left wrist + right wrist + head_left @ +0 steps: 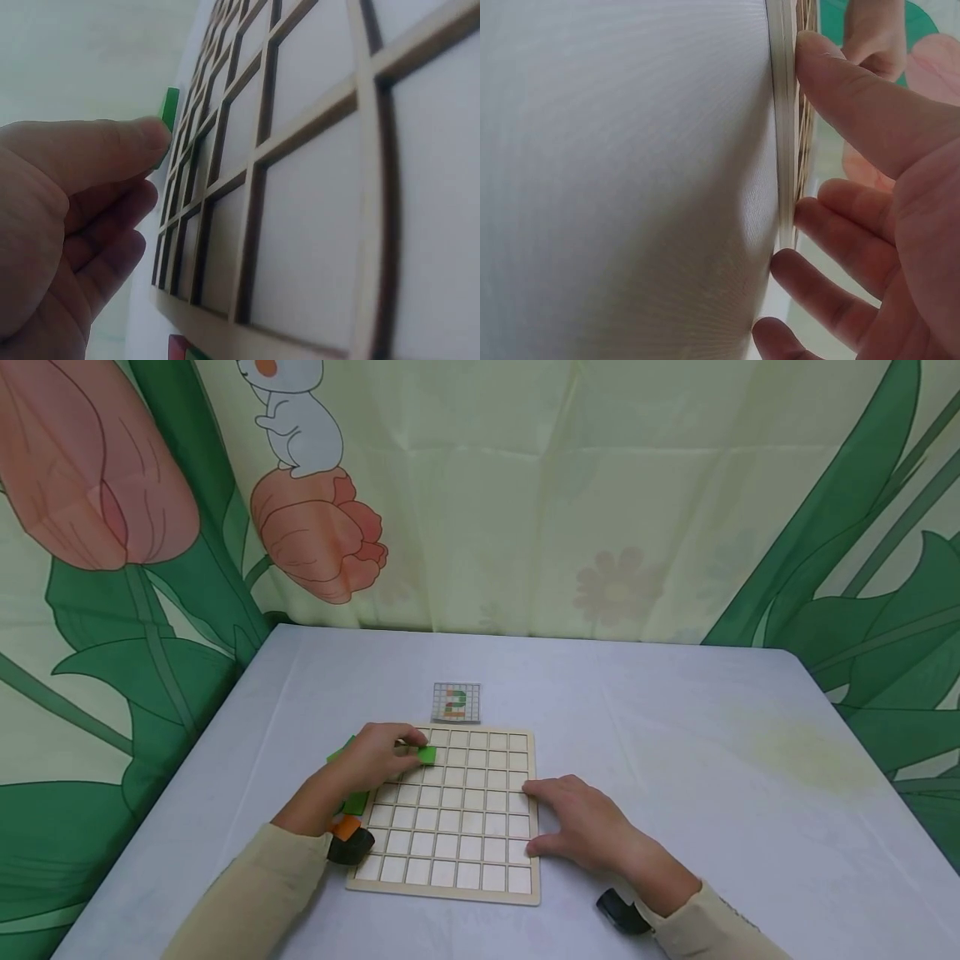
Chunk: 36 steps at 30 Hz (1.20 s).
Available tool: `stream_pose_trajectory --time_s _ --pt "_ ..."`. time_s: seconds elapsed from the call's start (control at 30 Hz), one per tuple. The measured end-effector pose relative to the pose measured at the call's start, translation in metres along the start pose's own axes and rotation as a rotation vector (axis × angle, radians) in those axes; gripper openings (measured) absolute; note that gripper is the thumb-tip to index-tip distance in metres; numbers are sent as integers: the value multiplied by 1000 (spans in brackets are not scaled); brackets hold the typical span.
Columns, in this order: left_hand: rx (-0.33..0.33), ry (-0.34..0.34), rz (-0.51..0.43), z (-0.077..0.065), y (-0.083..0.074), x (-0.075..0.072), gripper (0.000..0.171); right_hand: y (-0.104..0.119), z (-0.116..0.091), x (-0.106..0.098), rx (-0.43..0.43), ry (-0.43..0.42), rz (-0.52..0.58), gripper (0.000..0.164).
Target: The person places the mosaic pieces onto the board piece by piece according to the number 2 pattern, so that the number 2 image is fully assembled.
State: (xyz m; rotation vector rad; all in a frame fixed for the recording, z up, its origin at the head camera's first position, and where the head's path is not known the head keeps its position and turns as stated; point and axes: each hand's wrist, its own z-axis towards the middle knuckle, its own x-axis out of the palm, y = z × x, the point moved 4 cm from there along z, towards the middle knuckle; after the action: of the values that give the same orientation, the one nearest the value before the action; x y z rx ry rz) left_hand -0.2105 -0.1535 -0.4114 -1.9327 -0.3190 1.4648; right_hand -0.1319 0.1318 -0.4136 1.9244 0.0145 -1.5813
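Pinching a green tile (pixel 427 755) with the left hand (pixel 378 755) near the far left corner of the grid board (pixel 452 798); touching its right edge with the right hand (pixel 588 827), grip wide.

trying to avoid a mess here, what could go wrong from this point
The left hand pinches a small green square tile, which might slip. The flat orange piece beside the left wrist's black device might get knocked. The right hand touches the right edge of the pale wooden grid board; a push might shift it.
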Motion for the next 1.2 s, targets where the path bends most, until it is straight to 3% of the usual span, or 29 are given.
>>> stream_pose_trajectory --time_s 0.33,1.2 --pt "39 9 23 6 -5 4 27 -1 1 -1 -27 -3 -4 71" --pt "47 -2 22 13 -6 14 27 1 0 -1 -11 1 5 70"
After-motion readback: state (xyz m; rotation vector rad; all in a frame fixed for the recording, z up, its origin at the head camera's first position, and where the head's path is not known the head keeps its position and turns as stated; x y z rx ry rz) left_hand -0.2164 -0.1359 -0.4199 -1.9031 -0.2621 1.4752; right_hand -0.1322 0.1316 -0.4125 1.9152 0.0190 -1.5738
